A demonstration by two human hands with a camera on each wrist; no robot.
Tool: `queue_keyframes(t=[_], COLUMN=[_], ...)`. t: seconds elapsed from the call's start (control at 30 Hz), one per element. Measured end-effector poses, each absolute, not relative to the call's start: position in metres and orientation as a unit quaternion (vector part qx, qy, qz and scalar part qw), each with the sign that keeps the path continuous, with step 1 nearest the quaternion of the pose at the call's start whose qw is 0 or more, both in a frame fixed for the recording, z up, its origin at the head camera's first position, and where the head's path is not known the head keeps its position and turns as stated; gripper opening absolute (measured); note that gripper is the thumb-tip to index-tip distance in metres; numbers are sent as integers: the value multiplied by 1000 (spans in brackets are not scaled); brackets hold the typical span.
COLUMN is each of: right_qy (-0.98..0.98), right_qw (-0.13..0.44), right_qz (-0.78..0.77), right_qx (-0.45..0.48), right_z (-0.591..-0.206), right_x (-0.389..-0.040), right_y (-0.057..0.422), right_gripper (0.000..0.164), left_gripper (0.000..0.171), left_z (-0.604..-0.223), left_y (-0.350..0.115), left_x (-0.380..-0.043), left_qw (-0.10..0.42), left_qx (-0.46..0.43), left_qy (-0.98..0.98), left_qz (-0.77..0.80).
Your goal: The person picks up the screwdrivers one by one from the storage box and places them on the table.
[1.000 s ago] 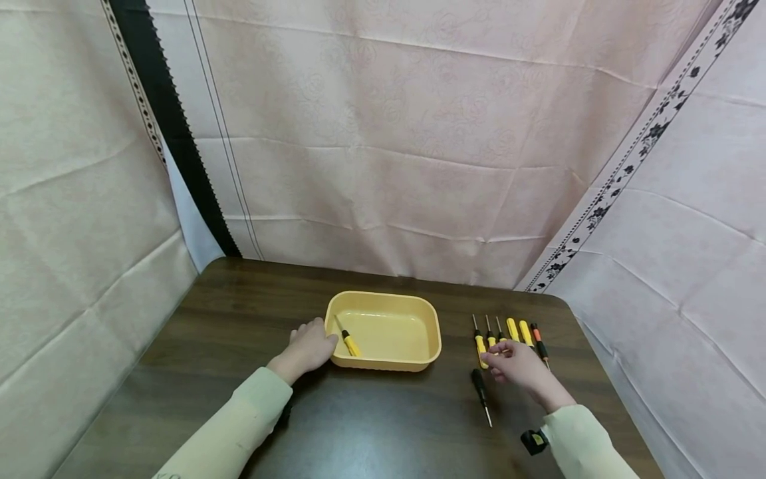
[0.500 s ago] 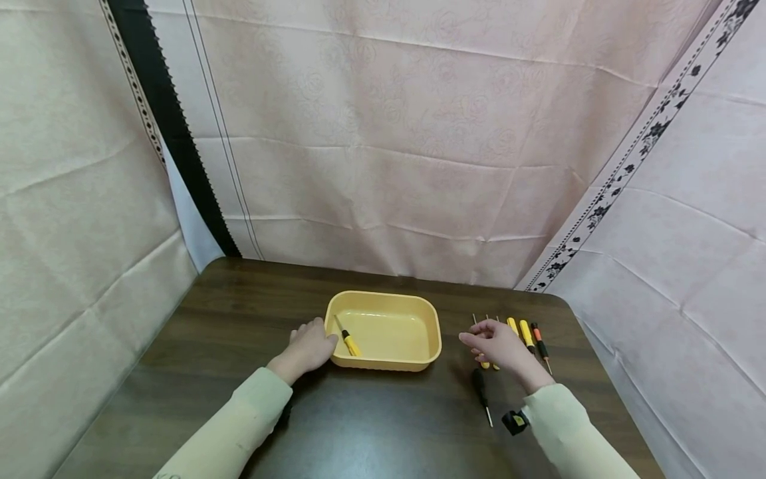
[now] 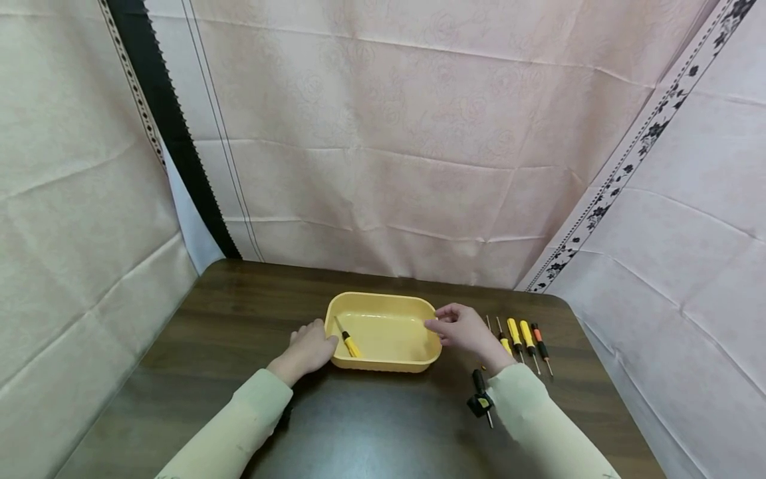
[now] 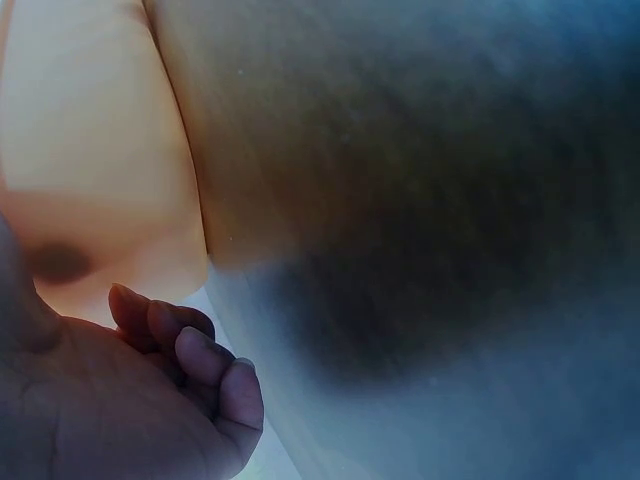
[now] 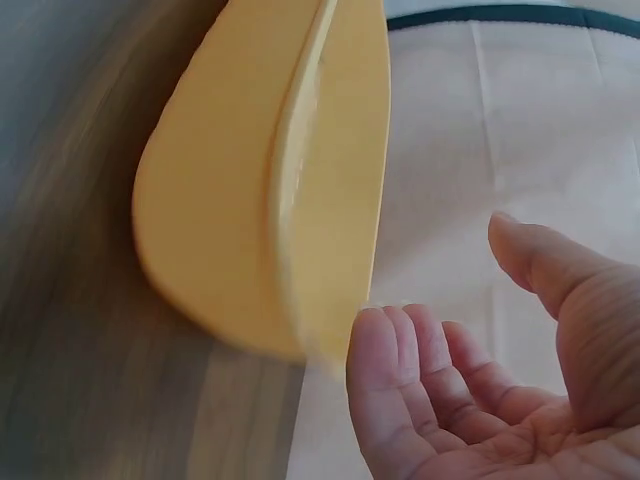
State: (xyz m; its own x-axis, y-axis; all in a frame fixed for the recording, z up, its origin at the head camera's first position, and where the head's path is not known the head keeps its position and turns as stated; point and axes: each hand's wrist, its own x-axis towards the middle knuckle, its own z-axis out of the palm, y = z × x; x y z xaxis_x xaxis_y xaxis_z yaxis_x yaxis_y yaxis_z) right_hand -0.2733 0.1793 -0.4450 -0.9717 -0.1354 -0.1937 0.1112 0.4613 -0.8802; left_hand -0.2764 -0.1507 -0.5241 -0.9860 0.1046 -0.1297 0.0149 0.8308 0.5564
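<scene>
A yellow plastic tray [image 3: 389, 366] stands on the table, with one yellow-and-black screwdriver [image 3: 351, 346] leaning inside its left part. My left hand [image 3: 308, 346] rests against the tray's left end, fingers loosely curled; the left wrist view shows nothing between them. At the tray's right rim is my right hand [image 3: 469, 329]. Its fingers [image 5: 375, 350] are nearly straight, the thumb stands apart, and it holds nothing. Whether the fingertips touch the rim, I cannot tell. Right of that hand lie several yellow-handled screwdrivers [image 3: 528, 336] and an orange-and-black screwdriver [image 3: 541, 344]. My hand and wrist partly hide the row.
A black screwdriver [image 3: 478, 380] lies nearer me, partly covered by the right wrist camera [image 3: 480, 404]. The dark wooden table [image 3: 371, 426] is bounded by pale cloth sheets [image 3: 389, 166] at the back and sides.
My right hand has moved left from over the screwdriver row to the tray's right rim, empty. The left hand, the tray and the screwdriver in it have stayed put.
</scene>
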Motion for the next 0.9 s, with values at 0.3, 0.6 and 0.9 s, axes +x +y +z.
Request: queue_keyframes(t=[0.3,0.6,0.9], right_qy=[837,857,876], right_qw=[131,160,198], right_qz=[-528,-484,-434], right_qx=[-61,-74,-74], right_z=[-455,-470,-489], right_x=[-284,-287,-293], right_y=[125,89,61], right_gripper=[50,47,44], left_gripper=[48,49,46], left_z=[-525,-522,-525], left_y=[-151,-152,-151], left_x=[-277,-276,-275], left_qw=[77,73,71], left_qx=[32,33,32], left_qy=[954,954,955], left_qz=[288,289,288])
